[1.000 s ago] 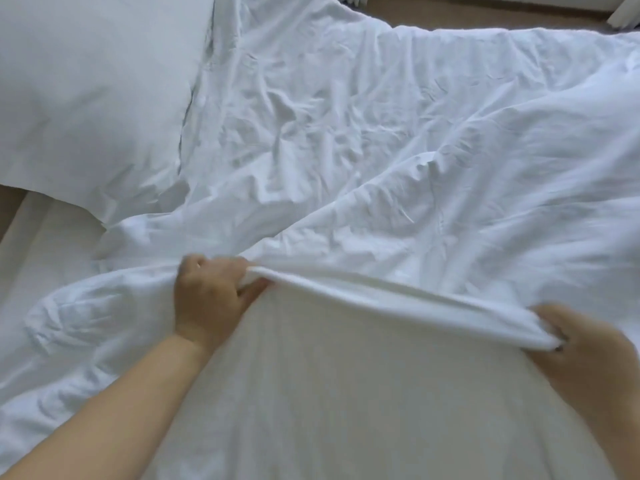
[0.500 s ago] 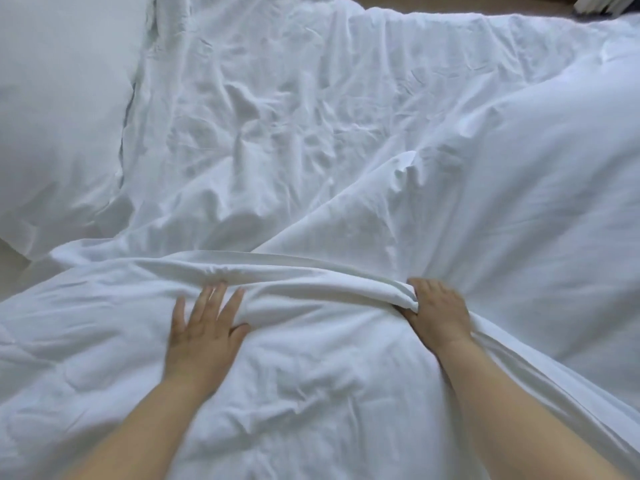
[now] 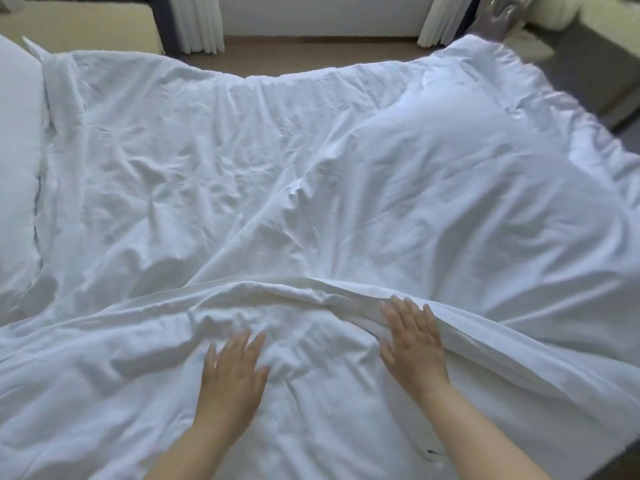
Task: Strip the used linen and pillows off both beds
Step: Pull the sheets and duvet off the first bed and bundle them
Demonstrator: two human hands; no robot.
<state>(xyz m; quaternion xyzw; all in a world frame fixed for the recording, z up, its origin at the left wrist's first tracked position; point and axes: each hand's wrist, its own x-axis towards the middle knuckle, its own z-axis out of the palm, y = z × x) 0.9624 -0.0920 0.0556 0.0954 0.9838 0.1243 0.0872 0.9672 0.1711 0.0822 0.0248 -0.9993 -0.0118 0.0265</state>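
Room: bedroom, tan floor [image 3: 311, 57] and pale curtains [image 3: 197, 22] beyond the far side of the bed. The whole mattress is covered in white linen.

Landmark: the fold [image 3: 263, 284], a raised ridge where the near flap of the duvet [image 3: 450, 188] is doubled over.

Hands:
- Left hand [image 3: 232, 379] lies on the near side of the fold, a little apart from it. It is flat on the cloth with fingers spread wide, holding nothing, and slightly blurred.
- Right hand [image 3: 414, 344] lies at the right end of the fold, fingertips touching the ridge. It is also flat and spread, holding nothing.

Change:
- One second ago both hands pinched this edge and held it lifted.
- Half a second ago the left hand had already flattened, while the right hand still gripped the edge at the fold.
- Now both grips are released and the palms press the flap down.
- The view has also tipped up, so the far edge of the bed shows.

Task things:
- The duvet spreads from the fold across the far right of the bed.
- A crumpled sheet [image 3: 156, 161] is exposed beyond the fold to the left.
- The pillow [image 3: 17, 150] is far left of the fold, still on the bed.

Judgement: one flap has been laid over, so this looks like gathering in progress. Nothing is off this bed yet. Lifting the bundle will need a new grip. The second bed is not in view.
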